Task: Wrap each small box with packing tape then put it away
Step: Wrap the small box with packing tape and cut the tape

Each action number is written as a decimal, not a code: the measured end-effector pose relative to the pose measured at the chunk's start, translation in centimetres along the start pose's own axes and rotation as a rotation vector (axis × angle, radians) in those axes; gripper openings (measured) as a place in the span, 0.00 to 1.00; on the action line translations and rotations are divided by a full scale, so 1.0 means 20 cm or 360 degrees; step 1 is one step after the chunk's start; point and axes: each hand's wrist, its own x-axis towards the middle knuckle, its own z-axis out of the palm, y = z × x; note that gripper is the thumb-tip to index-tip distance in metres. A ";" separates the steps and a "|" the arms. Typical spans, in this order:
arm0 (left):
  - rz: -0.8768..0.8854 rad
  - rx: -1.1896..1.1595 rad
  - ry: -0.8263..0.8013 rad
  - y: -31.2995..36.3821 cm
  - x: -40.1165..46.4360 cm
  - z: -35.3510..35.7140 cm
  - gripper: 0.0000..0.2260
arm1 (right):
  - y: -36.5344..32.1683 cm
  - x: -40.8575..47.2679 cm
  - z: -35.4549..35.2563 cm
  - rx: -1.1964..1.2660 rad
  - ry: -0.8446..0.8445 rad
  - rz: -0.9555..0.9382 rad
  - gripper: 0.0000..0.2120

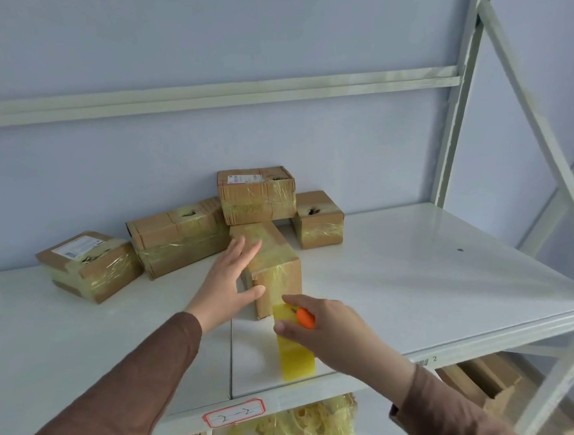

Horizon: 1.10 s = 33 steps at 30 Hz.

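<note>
Brown cardboard boxes [264, 248] banded in yellowish tape [295, 351], orange cutter [306, 318], white shelf [413, 277], brown sleeves [138, 381].

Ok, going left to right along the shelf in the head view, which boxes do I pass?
Box with the white label → long box leaning behind it → box under the left hand, with another box stacked behind it → small box at the far right.

White shelf [413, 277] bearing perhaps four boxes [181, 241]
</note>
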 end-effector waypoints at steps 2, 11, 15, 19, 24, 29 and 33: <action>-0.0208 -0.0419 0.0299 0.04 -0.11 0.07 0.40 | 0.01 -0.03 -0.04 -0.0033 -0.0064 -0.0020 0.31; -0.1031 -0.1855 0.0170 0.28 -0.20 0.28 0.17 | 0.13 0.23 -0.29 0.0227 0.0225 0.0198 0.13; -0.1125 -0.1833 0.0072 0.28 -0.17 0.28 0.14 | 0.12 0.33 -0.32 -0.0096 0.0029 -0.0157 0.06; -0.1179 -0.1895 -0.0004 0.30 -0.16 0.25 0.17 | 0.12 0.36 -0.29 -0.0507 0.0049 -0.0506 0.05; -0.1159 -0.1824 -0.0052 0.34 -0.17 0.27 0.18 | 0.13 0.37 -0.25 -0.0555 0.0000 -0.0758 0.08; -0.1117 -0.1789 0.0038 0.34 -0.17 0.27 0.12 | 0.14 0.43 -0.19 -0.0864 0.0031 -0.0912 0.10; -0.1090 -0.1770 0.0077 0.32 -0.17 0.26 0.10 | 0.20 0.49 -0.18 -0.1279 -0.0072 -0.0775 0.09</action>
